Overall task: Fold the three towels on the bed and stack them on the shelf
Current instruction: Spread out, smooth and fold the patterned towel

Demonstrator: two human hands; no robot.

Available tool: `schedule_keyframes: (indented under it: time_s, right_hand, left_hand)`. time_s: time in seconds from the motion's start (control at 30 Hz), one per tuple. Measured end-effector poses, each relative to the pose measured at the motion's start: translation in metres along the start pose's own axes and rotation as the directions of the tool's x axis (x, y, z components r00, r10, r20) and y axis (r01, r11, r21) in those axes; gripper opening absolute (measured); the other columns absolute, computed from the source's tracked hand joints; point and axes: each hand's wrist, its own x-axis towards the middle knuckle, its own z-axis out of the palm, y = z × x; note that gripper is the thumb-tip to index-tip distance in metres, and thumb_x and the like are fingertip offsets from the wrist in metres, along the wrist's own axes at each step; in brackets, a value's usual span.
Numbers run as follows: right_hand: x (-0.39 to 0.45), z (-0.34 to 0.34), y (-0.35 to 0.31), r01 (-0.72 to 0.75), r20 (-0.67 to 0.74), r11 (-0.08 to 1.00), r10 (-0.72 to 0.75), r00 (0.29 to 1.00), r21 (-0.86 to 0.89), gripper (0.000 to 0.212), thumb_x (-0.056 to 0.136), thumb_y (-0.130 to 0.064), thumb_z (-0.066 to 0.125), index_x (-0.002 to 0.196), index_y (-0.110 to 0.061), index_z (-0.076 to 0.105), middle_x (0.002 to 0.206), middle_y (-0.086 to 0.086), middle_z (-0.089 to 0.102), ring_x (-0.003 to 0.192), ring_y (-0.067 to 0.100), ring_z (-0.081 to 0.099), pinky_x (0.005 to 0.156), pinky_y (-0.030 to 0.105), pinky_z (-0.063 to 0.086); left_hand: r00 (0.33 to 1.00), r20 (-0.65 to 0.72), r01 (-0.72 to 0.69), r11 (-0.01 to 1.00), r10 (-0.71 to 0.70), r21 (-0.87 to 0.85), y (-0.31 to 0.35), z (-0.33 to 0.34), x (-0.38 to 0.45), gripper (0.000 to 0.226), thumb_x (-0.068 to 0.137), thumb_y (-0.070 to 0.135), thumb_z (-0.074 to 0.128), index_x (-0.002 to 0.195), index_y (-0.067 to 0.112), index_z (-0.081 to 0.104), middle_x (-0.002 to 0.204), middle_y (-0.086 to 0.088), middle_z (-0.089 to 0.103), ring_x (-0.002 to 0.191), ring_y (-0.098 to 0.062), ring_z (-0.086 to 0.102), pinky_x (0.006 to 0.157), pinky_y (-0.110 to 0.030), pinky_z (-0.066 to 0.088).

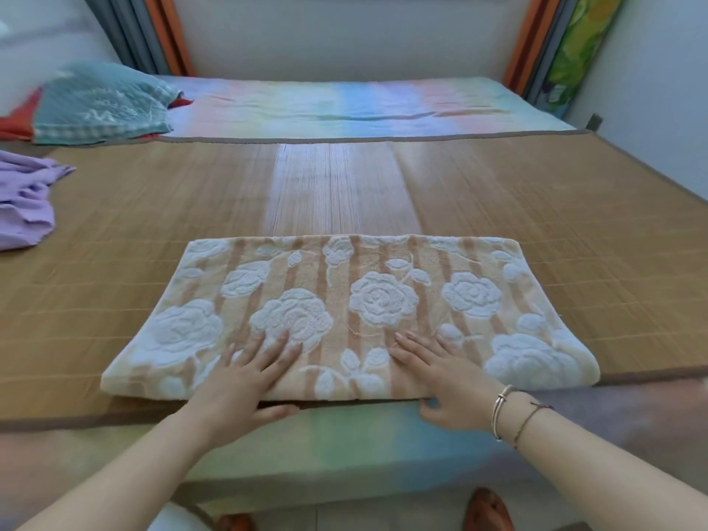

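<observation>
Bamboo mat (115,293) under hand-pressed floral towel (383,297)

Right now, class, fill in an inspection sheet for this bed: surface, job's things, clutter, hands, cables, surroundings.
Surface: woven mat over a rainbow sheet.
Job's things: rose towel folded flat at near edge; purple towel crumpled at left; teal towel far left.
Clutter: nothing seen.
Hands: left hand and right hand flat on rose towel, thumbs at its near edge.
Cables: nothing seen.
Surroundings: curtains, wall; shelf not in view.
</observation>
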Motion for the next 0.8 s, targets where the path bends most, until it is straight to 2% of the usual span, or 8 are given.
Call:
schedule_keyframes:
  time_s: [0.1, 0.23, 0.33, 0.4, 0.53, 0.6, 0.7, 0.8]
  right_hand:
    - [0.002, -0.007, -0.001, -0.055, 0.044, 0.998, 0.057, 0.997, -0.03, 0.085, 0.08, -0.018, 0.046, 0.151, -0.026, -0.001, 0.16, -0.006, -0.009, 0.146, 0.013, -0.011, 0.12, 0.04, -0.001]
    - [0.002, -0.012, -0.006, -0.205, 0.015, 0.973, 0.208, 0.978, -0.102, 0.09, 0.082, 0.001, 0.049, 0.151, -0.025, -0.004, 0.16, 0.001, -0.008, 0.147, 0.019, -0.006, 0.12, 0.036, 0.005]
    - [0.001, -0.017, -0.007, -0.336, 0.015, 0.934, 0.34, 0.94, -0.117, 0.089, 0.081, 0.007, 0.051, 0.151, -0.023, 0.003, 0.16, 0.006, -0.001, 0.147, 0.023, 0.004, 0.118, 0.039, 0.011]
    - [-0.001, -0.027, -0.007, -0.399, 0.014, 0.917, 0.4, 0.917, -0.006, 0.074, 0.08, 0.003, 0.051, 0.145, -0.021, 0.025, 0.153, 0.008, 0.029, 0.139, 0.024, 0.031, 0.109, 0.034, 0.031]
    - [-0.006, -0.062, -0.002, -0.48, 0.021, 0.873, 0.48, 0.877, 0.08, 0.014, 0.083, -0.01, 0.044, 0.089, -0.019, 0.052, 0.094, 0.004, 0.062, 0.088, 0.024, 0.06, 0.063, 0.028, 0.038]
    - [-0.007, -0.073, -0.001, -0.471, 0.158, 0.874, 0.452, 0.878, 0.115, 0.018, 0.086, -0.008, 0.04, 0.07, -0.017, 0.042, 0.073, 0.0, 0.05, 0.066, 0.015, 0.05, 0.053, 0.025, 0.032]
    - [-0.007, -0.087, -0.006, -0.501, 0.417, 0.852, 0.405, 0.814, 0.15, 0.026, 0.082, 0.001, 0.042, 0.062, -0.015, 0.039, 0.063, -0.001, 0.045, 0.054, 0.012, 0.041, 0.044, 0.022, 0.032]
    - [-0.004, -0.099, -0.007, -0.512, 0.421, 0.846, 0.414, 0.807, 0.151, 0.026, 0.075, 0.002, 0.045, 0.061, -0.019, 0.04, 0.063, 0.0, 0.049, 0.057, 0.015, 0.047, 0.047, 0.022, 0.035]
  left_hand:
    - [1.0, 0.0, -0.002, 0.999, 0.002, 0.044, -0.008, 0.001, -0.002, 0.088, 0.063, 0.084, -0.022, 0.142, 0.047, -0.019, 0.152, 0.018, -0.021, 0.143, -0.015, -0.015, 0.12, -0.043, 0.005]
    - [0.999, 0.049, 0.015, 0.997, -0.019, 0.078, -0.01, -0.007, -0.001, 0.073, 0.097, 0.035, 0.035, 0.148, 0.038, -0.016, 0.157, 0.014, -0.016, 0.148, -0.021, -0.004, 0.12, -0.042, 0.011]
    - [0.986, 0.055, 0.152, 0.983, -0.159, 0.104, -0.003, -0.02, 0.001, 0.085, 0.092, 0.002, 0.039, 0.15, 0.035, -0.015, 0.159, 0.011, -0.013, 0.149, -0.021, 0.0, 0.117, -0.041, 0.015]
    - [0.967, 0.076, 0.241, 0.969, -0.244, 0.047, -0.001, -0.029, 0.003, 0.086, 0.088, -0.007, 0.037, 0.152, 0.033, -0.003, 0.161, 0.009, -0.003, 0.148, -0.021, 0.007, 0.115, -0.042, 0.02]
    - [0.946, 0.167, 0.31, 0.922, -0.276, -0.232, -0.012, -0.057, -0.004, 0.053, 0.082, 0.001, 0.038, 0.117, 0.034, 0.06, 0.128, 0.003, 0.058, 0.116, -0.021, 0.054, 0.09, -0.033, 0.045]
    - [0.928, 0.246, 0.346, 0.895, -0.281, -0.282, -0.015, -0.073, -0.01, 0.028, 0.084, 0.007, 0.042, 0.097, 0.022, 0.061, 0.097, 0.001, 0.062, 0.091, -0.019, 0.056, 0.07, -0.027, 0.039]
    - [0.867, 0.392, 0.421, 0.872, -0.306, -0.25, -0.024, -0.089, -0.012, 0.01, 0.078, 0.017, 0.054, 0.085, 0.023, 0.055, 0.09, 0.004, 0.057, 0.087, -0.016, 0.053, 0.071, -0.027, 0.041]
    - [0.855, 0.427, 0.431, 0.861, -0.295, -0.27, -0.035, -0.098, -0.007, 0.01, 0.061, 0.022, 0.062, 0.054, 0.02, 0.055, 0.068, 0.006, 0.057, 0.069, -0.016, 0.051, 0.064, -0.031, 0.04]
